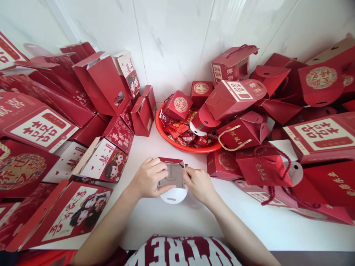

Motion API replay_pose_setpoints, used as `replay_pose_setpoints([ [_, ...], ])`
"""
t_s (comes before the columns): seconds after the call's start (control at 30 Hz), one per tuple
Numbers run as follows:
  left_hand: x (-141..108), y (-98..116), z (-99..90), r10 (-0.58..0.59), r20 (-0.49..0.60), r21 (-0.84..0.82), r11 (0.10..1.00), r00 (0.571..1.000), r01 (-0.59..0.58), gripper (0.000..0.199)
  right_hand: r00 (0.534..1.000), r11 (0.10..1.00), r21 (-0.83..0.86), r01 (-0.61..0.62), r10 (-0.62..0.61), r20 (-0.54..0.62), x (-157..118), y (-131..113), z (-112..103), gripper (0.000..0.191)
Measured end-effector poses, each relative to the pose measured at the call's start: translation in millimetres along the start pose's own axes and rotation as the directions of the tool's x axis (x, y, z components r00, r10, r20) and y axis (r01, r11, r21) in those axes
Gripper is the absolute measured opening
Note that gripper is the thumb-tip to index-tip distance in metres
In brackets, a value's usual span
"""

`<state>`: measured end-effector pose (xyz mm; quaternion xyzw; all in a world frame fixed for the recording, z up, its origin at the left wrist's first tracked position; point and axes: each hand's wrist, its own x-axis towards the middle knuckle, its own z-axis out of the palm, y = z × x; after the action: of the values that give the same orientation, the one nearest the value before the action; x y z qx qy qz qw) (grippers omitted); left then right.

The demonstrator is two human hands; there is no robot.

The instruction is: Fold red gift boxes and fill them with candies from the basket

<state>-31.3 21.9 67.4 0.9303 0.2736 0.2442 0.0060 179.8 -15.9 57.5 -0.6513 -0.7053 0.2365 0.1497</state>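
Between my hands stands a small red gift box (174,171), its top uncovered so the grey-white inside shows. A rounded white flap (173,195) with a slot folds out toward me. My left hand (151,178) is closed round the box's left side, its thumb lying over the near edge. Thumb and fingers of my right hand (199,183) pinch the right wall near its corner; some fingertips are hidden. Just beyond the box is a red plastic tray (191,148) of wrapped sweets (177,129), with several small red boxes (177,105) lying on them.
Red and white gift boxes (102,159) crowd the left side, several standing with tops unfolded. More red boxes (249,133), some with rope handles (233,137), are heaped at the right. A marbled tile wall (172,44) closes off the back of the white table (235,221).
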Motion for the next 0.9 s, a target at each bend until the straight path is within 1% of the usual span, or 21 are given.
replay_pose_setpoints([
  [0.07,1,3,-2.1,0.015,-0.008,-0.006,1.0,1.0,-0.015,0.035,1.0,0.999,0.05,0.009,-0.009,-0.007,-1,1,1,0.033],
  [0.1,2,4,-2.4,0.017,-0.008,-0.036,0.999,1.0,-0.018,0.041,1.0,0.997,0.078,0.017,-0.016,-0.011,-1,2,1,0.033],
  [0.17,2,2,-1.9,0.0,0.016,-0.119,0.993,1.0,0.002,0.06,0.999,0.99,0.133,0.047,-0.045,-0.018,-2,4,1,0.033],
  [0.27,4,-4,-1.0,-0.077,0.135,-0.255,0.961,0.988,0.11,0.089,0.996,0.975,0.205,0.088,-0.085,-0.023,-3,7,4,0.035],
  [0.33,6,-7,-2.3,-0.116,0.207,-0.348,0.919,0.971,0.184,0.1,0.995,0.966,0.24,0.099,-0.094,-0.036,-4,9,7,0.036],
  [0.4,7,-8,-5.3,-0.133,0.251,-0.415,0.88,0.959,0.231,0.105,0.99,0.952,0.278,0.125,-0.101,-0.102,-5,11,11,0.032],
  [0.43,7,-7,-6.9,-0.142,0.267,-0.429,0.868,0.953,0.249,0.105,0.98,0.942,0.298,0.156,-0.11,-0.165,-5,12,13,0.026],
  [0.47,7,-7,-8.5,-0.152,0.283,-0.431,0.862,0.947,0.268,0.105,0.962,0.929,0.312,0.202,-0.128,-0.241,-5,13,14,0.018],
  [0.5,7,-6,-9.8,-0.165,0.302,-0.424,0.859,0.939,0.287,0.107,0.936,0.914,0.314,0.257,-0.155,-0.317,-5,15,15,0.014],
  [0.53,6,-5,-10.7,-0.179,0.321,-0.412,0.858,0.93,0.307,0.109,0.907,0.898,0.305,0.316,-0.191,-0.376,-4,16,16,0.022],
  [0.57,5,-5,-11.1,-0.195,0.335,-0.399,0.857,0.922,0.327,0.111,0.881,0.884,0.286,0.37,-0.237,-0.409,-4,17,16,0.031],
  [0.6,4,-4,-11.1,-0.216,0.344,-0.387,0.854,0.914,0.347,0.114,0.864,0.871,0.263,0.416,-0.287,-0.414,-3,18,15,0.037],
  [0.67,3,-4,-10.0,-0.253,0.34,-0.375,0.847,0.906,0.377,0.114,0.853,0.851,0.23,0.472,-0.374,-0.364,-1,21,14,0.039],
  [0.73,2,-6,-7.1,-0.261,0.322,-0.393,0.838,0.91,0.379,0.11,0.852,0.828,0.236,0.508,-0.445,-0.274,1,25,13,0.045],
  [0.77,1,-7,-4.8,-0.253,0.31,-0.417,0.83,0.916,0.37,0.108,0.85,0.814,0.253,0.523,-0.476,-0.227,2,27,13,0.054],
  [0.83,-2,-10,2.6,-0.237,0.29,-0.499,0.79,0.927,0.358,0.109,0.845,0.791,0.301,0.533,-0.516,-0.141,3,31,14,0.088],
  [0.87,-4,-11,7.8,-0.239,0.284,-0.558,0.746,0.928,0.363,0.113,0.85,0.79,0.322,0.522,-0.514,-0.115,3,32,15,0.105],
  [0.9,-6,-13,13.9,-0.249,0.285,-0.625,0.684,0.926,0.376,0.118,0.863,0.797,0.339,0.499,-0.495,-0.106,3,34,16,0.117],
])
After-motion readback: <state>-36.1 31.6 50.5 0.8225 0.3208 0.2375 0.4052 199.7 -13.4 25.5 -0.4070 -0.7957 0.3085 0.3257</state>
